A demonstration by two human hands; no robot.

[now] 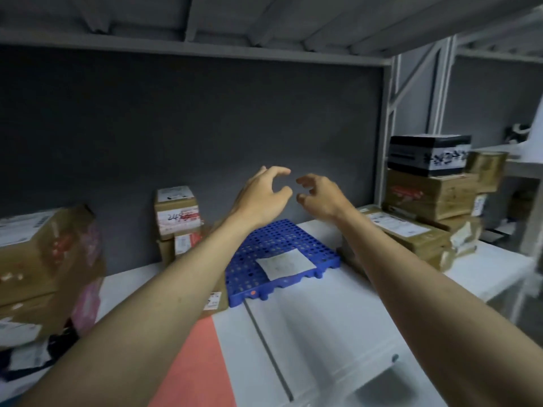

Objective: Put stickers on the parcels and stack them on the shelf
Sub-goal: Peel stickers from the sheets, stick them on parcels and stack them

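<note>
Head view, my hands: my left hand [261, 198] and right hand [318, 198] hang side by side, fingers loosely curled and apart, holding nothing.
Head view, nearest parcel: the flat blue perforated plastic pallet tile [279, 254] with a white paper label [283, 264] lies just below my fingertips, long axis running away to the right.
Nearer hand: about equal; I judge the right slightly closer to the label.
Stacked parcels: brown cardboard boxes [411, 230] to the right of my right fingers.

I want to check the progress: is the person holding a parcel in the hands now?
No, the left hand and the right hand hold nothing, raised above the blue pallet.
</note>
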